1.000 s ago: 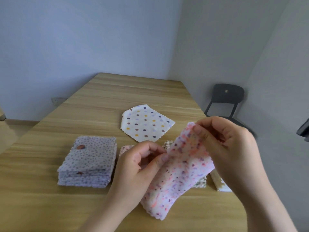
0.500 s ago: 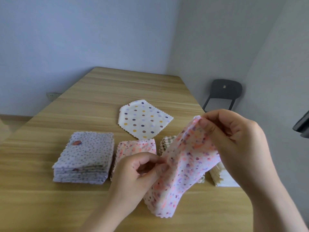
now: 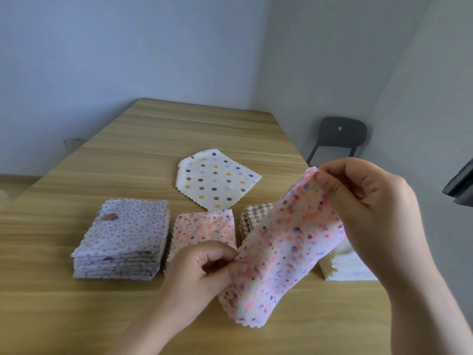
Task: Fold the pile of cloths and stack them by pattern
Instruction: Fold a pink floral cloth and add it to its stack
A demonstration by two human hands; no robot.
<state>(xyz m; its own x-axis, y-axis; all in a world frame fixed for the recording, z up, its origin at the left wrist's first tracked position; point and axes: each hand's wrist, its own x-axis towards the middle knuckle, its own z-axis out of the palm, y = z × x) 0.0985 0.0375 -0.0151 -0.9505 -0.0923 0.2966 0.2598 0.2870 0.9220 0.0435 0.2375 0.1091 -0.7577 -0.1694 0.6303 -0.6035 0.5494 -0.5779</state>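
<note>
Corners of the soft pink spotted cloth (image 3: 286, 249) are pinched by your left hand (image 3: 202, 270) and right hand (image 3: 366, 201), up over the wooden table's (image 3: 76, 311) near edge, so you can fold it evenly.

Pale blue-grey walls (image 3: 128, 47) meet in a corner behind a light wood-grain desk (image 3: 179, 129), under soft, even light. A white wall socket (image 3: 73, 143) sits low on the left wall; a black chair (image 3: 340, 134) stands by the right wall, just past the desk's far corner.

Soft, even daylight, faint shadows, slight blur, wide-angle bending at edges.
</note>
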